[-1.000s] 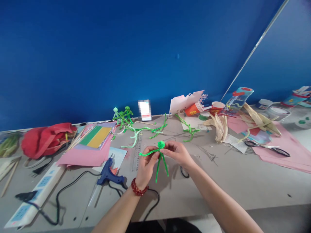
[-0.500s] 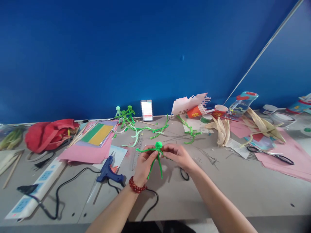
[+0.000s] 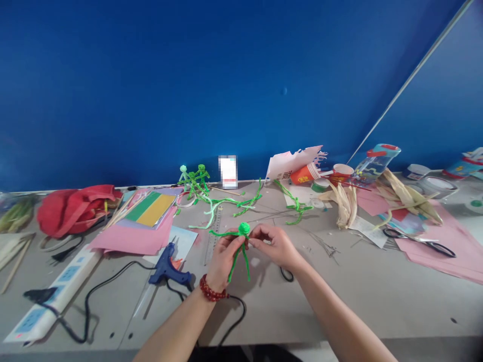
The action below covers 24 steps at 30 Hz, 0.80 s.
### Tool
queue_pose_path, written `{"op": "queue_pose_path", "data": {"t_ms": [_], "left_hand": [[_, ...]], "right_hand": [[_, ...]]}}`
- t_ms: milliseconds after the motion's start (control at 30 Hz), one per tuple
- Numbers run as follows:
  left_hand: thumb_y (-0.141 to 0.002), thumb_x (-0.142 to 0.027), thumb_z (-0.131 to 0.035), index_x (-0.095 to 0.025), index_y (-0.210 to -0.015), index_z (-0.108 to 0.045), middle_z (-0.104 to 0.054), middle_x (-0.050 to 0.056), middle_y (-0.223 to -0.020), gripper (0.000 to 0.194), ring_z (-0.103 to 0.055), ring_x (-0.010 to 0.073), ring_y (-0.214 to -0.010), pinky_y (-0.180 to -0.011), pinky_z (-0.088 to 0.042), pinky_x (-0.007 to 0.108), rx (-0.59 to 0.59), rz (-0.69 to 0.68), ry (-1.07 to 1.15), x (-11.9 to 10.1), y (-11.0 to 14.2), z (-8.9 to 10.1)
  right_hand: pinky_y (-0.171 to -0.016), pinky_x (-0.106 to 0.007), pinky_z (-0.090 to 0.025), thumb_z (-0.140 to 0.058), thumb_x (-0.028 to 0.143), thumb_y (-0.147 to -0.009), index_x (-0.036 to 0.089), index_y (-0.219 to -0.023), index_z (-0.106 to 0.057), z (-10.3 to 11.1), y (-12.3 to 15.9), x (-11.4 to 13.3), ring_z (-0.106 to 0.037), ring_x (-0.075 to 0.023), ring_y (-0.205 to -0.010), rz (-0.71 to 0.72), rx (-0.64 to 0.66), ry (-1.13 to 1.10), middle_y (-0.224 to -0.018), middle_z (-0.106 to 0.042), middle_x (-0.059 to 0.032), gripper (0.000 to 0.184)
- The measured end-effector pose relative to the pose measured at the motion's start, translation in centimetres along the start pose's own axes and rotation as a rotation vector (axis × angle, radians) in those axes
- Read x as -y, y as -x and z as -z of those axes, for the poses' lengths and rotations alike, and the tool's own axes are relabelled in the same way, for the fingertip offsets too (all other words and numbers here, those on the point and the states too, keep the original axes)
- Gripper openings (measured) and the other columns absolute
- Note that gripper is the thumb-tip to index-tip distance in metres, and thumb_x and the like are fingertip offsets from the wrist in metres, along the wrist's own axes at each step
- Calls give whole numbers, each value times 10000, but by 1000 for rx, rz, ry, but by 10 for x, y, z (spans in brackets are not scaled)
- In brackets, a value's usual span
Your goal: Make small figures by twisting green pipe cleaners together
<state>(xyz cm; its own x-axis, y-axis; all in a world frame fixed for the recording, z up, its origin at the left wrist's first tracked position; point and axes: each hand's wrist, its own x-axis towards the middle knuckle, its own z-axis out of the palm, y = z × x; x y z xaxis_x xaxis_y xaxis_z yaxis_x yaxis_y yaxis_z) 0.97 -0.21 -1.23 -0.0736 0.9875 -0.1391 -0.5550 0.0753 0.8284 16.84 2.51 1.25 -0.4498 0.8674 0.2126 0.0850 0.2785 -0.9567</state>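
Observation:
A small green pipe-cleaner figure [image 3: 244, 229] is held up over the table, with a round coiled head, one arm stretching left and two legs hanging down. The thumb and fingers of my left hand [image 3: 223, 257] pinch its body just below the head. From the other side my right hand [image 3: 277, 245] is closed with its fingertips at the figure's right shoulder; the arm there is hidden by the fingers. Beyond my hands lie loose green pipe cleaners [image 3: 247, 205] and another twisted green piece [image 3: 298, 205]. Finished-looking green figures [image 3: 196, 180] stand by the wall.
A blue glue gun [image 3: 168, 269] with its cord lies left of my hands, near a white power strip [image 3: 56, 301]. A clear ruler [image 3: 213, 236] lies behind my left hand. Black-handled scissors [image 3: 420, 241] rest on pink paper at the right; red paper cups [image 3: 306, 173] lie behind.
The figure's head has shifted slightly left and down, and its legs have moved a little. My right fingertips now cover its right arm, part of which showed before.

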Motion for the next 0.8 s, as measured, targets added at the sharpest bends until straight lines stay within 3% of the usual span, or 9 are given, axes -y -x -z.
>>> {"op": "queue_pose_path", "data": {"t_ms": [200,367,467,633,733,800], "left_hand": [[-620,-264,-864,-176,-808,-682,-701,-19,-706,276,-631,112,-609,-637,-507,245,1,60,89,1,-1,2],[-592,-229,-885,-183,-721,-621,-675,-50,-699,297,-649,102,-677,-641,-498,211,-94,37,152,-8,-4,3],[-567,-222,-896,-184,-727,-608,-671,-55,-687,332,-653,101,-670,-616,-493,199,-130,73,180,-10,-6,3],[-585,-211,-879,-174,-739,-610,-658,-48,-659,312,-634,99,-601,-558,-476,197,-147,53,177,-10,-7,3],[-593,-229,-872,-166,-745,-617,-662,-33,-663,304,-634,108,-604,-569,-483,209,-129,12,158,-11,-7,2],[-599,-244,-869,-170,-759,-617,-668,-29,-678,308,-635,115,-622,-593,-494,220,-112,-12,131,-12,-6,2]], "right_hand": [[-619,-249,-441,-688,449,-823,172,-718,-610,2,-2,-4,-580,-134,-630,-80,-5,-162,-668,-633,-1,306],[-572,-248,-429,-553,608,-879,147,-835,-689,8,-4,-9,-549,-130,-582,-176,-207,-289,-629,-620,-24,483],[-601,-250,-457,-586,621,-853,147,-938,-690,8,-4,-9,-573,-136,-616,-186,-262,-329,-678,-633,-31,492],[-659,-280,-503,-585,674,-821,166,-1039,-648,-1,-3,-15,-597,-143,-637,-219,-240,-406,-775,-664,-47,557],[-650,-278,-499,-496,718,-846,146,-919,-665,-12,-2,-21,-591,-140,-628,-269,-151,-457,-748,-665,-61,601],[-645,-266,-482,-559,694,-824,144,-826,-656,-19,-1,-23,-587,-135,-637,-265,-30,-414,-738,-660,-52,558]]}}
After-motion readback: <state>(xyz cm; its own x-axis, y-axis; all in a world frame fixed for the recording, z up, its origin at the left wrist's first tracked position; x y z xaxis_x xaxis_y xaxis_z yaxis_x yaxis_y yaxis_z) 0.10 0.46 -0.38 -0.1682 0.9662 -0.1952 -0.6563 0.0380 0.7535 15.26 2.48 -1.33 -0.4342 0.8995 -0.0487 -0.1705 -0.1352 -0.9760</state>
